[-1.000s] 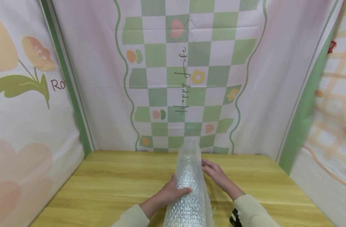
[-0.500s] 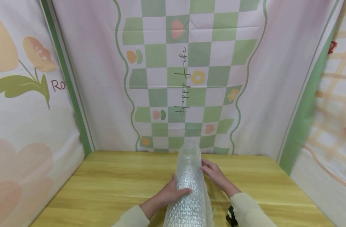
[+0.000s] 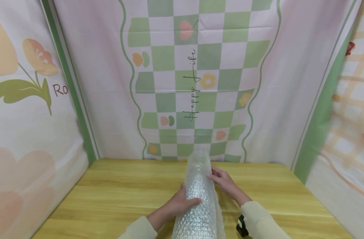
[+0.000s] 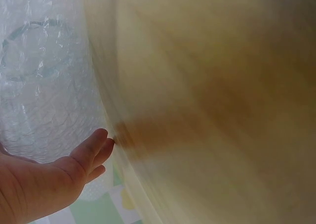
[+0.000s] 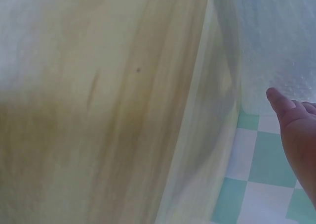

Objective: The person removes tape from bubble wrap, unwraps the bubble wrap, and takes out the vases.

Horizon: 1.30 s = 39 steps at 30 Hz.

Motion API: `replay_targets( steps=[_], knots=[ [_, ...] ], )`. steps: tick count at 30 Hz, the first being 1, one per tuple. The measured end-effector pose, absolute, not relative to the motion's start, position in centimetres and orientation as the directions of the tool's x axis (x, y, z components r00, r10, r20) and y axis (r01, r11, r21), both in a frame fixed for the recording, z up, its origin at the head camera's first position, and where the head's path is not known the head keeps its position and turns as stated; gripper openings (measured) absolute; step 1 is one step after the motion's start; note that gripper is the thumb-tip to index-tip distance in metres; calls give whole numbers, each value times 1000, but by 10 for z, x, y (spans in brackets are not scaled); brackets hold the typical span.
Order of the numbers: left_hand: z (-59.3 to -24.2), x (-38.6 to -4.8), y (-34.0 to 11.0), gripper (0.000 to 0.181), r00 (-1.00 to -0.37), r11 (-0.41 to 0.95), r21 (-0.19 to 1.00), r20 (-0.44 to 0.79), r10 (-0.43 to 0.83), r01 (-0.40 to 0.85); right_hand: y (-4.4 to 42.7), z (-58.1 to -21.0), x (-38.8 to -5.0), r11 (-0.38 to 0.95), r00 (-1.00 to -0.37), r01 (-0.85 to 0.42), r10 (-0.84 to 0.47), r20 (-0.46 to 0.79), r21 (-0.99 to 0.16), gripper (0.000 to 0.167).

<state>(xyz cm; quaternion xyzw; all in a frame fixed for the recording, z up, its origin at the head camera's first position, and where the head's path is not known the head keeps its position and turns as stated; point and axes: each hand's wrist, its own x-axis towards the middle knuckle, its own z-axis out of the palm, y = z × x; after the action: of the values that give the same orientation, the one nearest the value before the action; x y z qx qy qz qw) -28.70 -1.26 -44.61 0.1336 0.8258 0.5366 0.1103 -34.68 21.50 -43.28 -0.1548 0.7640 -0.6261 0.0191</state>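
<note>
A long upright bundle of clear bubble wrap (image 3: pixel 197 202) stands in the middle of the head view, its lower end cut off by the frame. My left hand (image 3: pixel 177 200) holds its left side, the thumb lying across the near face. At the upper right edge, my right hand (image 3: pixel 225 182) pinches the wrap, thumb in front and fingers partly hidden behind. In the left wrist view, a round outline shows through the bubble wrap (image 4: pixel 44 95); what makes it is unclear. The right wrist view has my right hand (image 5: pixel 298 130) with a fingertip against the bubble wrap (image 5: pixel 271 51).
A wood-grain table (image 3: pixel 116 186) spreads around the bundle. Patterned cloth (image 3: pixel 212 109) hangs behind it, with more cloth (image 3: pixel 30 132) at the left and right sides. A small black object (image 3: pixel 242 225) is beside the right sleeve (image 3: pixel 262 219).
My right hand has shifted slightly left; its thumb now lies over the near edge of the bubble wrap. The left hand and the bundle look unmoved.
</note>
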Motion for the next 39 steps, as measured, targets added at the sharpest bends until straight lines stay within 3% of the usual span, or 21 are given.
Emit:
replay_targets(
  steps=[23,39],
  knots=[
    [-444,-285,-9,116,-945,410,907,-40,323,102,230,-430,-346,99,-928,-196,-341,152,-976,64],
    [-446,-286,-11,114,-948,406,907,-27,316,110,226,-422,-346,289,-935,-267,-309,174,-919,59]
  ],
)
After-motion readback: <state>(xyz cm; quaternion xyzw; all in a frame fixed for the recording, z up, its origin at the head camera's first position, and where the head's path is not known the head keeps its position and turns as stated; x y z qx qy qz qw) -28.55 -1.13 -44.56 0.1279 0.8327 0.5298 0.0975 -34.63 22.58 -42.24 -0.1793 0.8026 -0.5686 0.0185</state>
